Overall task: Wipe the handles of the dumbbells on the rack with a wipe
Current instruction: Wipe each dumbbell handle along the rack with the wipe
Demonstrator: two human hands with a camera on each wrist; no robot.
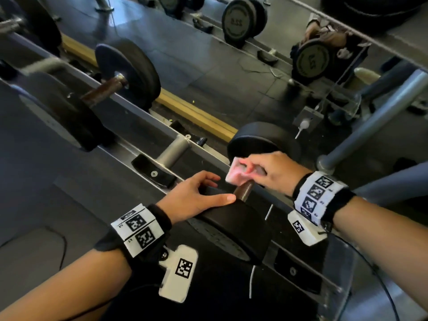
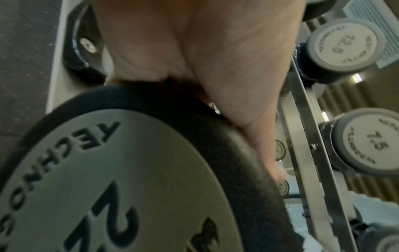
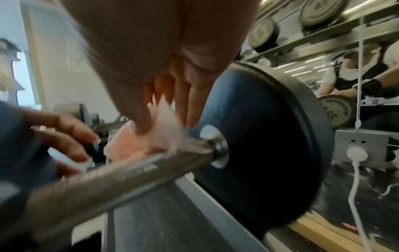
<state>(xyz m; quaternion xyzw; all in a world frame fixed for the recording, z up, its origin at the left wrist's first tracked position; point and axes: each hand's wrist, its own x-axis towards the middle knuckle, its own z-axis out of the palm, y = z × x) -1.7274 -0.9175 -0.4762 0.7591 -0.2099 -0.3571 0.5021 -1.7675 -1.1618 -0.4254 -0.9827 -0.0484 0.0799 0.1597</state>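
- The wipe [image 1: 240,173] is a thin pinkish sheet, soft and limp; I judge it nearly weightless and prone to bunch or slip, so it wants a pinch with the fingers and a wrap round the bar. It sits bunched in my right hand [image 1: 268,172], just above the handle [image 1: 243,190] of the nearest dumbbell [image 1: 238,228], at the end by the far weight head.
- The handle looks like stiff, knurled metal in the right wrist view, so I judge it gives the wipe good bite. The dumbbell itself looks heavy and rests in the rack [image 1: 162,156]; I judge it is best left seated, steadied by its head and not lifted.
- My right grip is closed on the wipe, fingers curled down toward the bar, wrist raised above it.
- My left hand [image 1: 196,198] lies flat on the top of the near weight head, fingers straight and holding nothing, thumb stretched along the rim toward the handle.
- A second dumbbell [image 1: 104,89] rests farther along the rack, well apart, its handle yet to be reached.
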